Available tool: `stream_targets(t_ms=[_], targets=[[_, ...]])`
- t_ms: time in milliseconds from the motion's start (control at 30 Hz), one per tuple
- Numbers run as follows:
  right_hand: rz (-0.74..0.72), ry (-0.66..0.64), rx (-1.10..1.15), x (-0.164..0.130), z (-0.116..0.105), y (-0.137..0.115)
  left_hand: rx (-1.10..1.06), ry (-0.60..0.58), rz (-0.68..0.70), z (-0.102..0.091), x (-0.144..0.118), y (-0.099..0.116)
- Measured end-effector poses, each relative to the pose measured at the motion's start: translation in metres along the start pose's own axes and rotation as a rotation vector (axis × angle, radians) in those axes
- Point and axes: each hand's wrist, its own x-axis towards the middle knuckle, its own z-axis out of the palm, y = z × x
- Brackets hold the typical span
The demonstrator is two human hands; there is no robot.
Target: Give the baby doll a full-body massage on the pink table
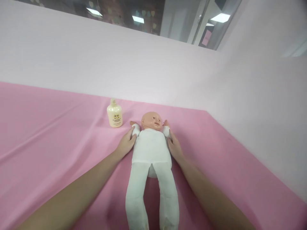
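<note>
A baby doll (152, 145) with a bare plastic head and a white cloth body lies on its back on the pink cloth, legs toward me. Both its arms are bent up beside its head. My left hand (126, 142) is closed around the doll's arm on the left, thumb toward the body. On the other side, my right hand (174, 145) holds the opposite arm, its fingers partly hidden behind the white sleeve. Left of the doll's head stands a cream-coloured pump bottle (114, 114) with a dark printed label, touched by neither hand.
Pink cloth (59, 143) with soft folds covers the surface under the doll. A white wall (107, 64) rises along the back, and another white wall (268, 111) borders the right side. Above the back wall, a window (134, 16) shows reflected ceiling lights.
</note>
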Motion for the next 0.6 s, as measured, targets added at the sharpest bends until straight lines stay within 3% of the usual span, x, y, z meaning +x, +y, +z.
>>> stream_targets(t_ms=[267,467,600], targets=[[0.037,-0.053,-0.061,0.006,-0.002,0.005,-0.084,0.022,-0.003,0.000,0.005,-0.015],[0.070,-0.024,0.317,0.008,-0.004,0.001,-0.526,0.047,-0.045,0.002,0.007,-0.007],[0.096,0.011,0.466,0.010,-0.002,0.007,-0.615,0.059,-0.037,0.004,0.008,-0.004]])
